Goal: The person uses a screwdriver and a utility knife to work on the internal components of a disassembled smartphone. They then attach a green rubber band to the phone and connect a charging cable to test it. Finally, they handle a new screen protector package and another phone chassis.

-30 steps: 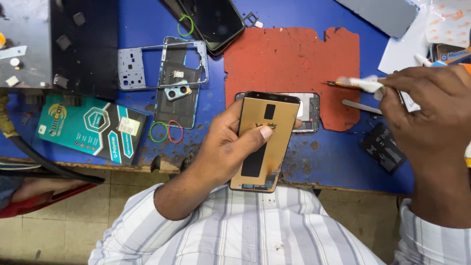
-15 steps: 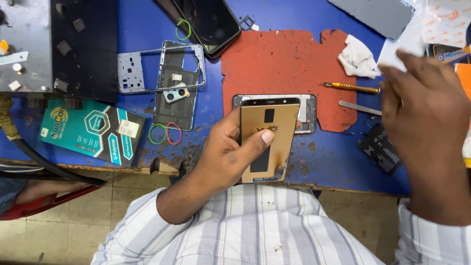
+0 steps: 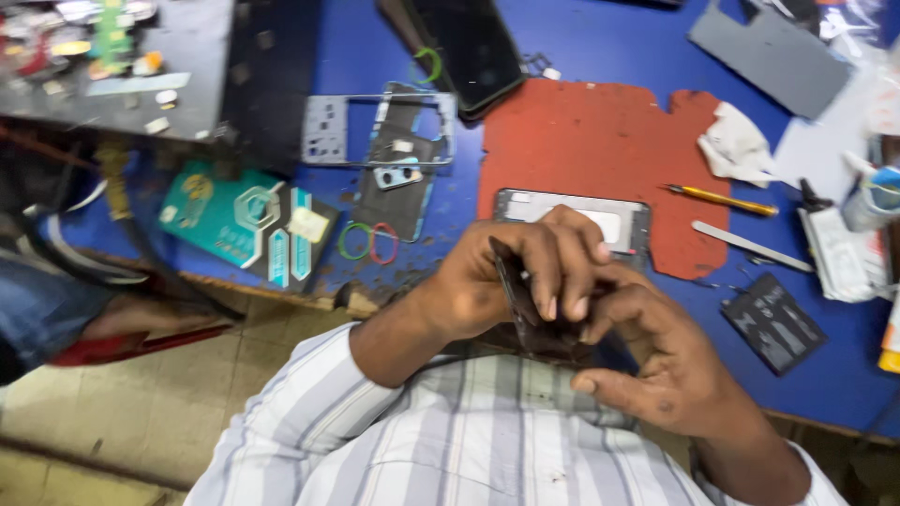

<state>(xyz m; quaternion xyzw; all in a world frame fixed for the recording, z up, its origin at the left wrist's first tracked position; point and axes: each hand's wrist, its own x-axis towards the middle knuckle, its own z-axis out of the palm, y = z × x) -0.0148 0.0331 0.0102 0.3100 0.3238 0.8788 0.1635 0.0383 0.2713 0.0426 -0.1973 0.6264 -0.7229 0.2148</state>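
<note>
At the near edge of the blue bench [image 3: 600, 47], the left hand [image 3: 487, 281] has its fingers curled tight round a phone [image 3: 514, 286], held edge-on over the lap. The right hand [image 3: 656, 361] pinches its lower end with bent fingers. This looks like the prising or pressing stage; a steady, gentle grip seems called for.

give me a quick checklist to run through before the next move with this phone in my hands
1. Left hand grips the phone: ok, fingers wrap over its upper edge.
2. Right hand supports it: ok, fingertips meet the phone from the right.
3. Phone's face visible: cannot tell, it is turned edge-on and mostly covered.
4. Red mat has room: ok, only the phone frame lies at its near edge.
5. Yellow screwdriver and metal pry tool at hand: ok, both lie just right of the mat.
6. Phone over the bench: not ok, it is held near the table edge above the lap.
</note>
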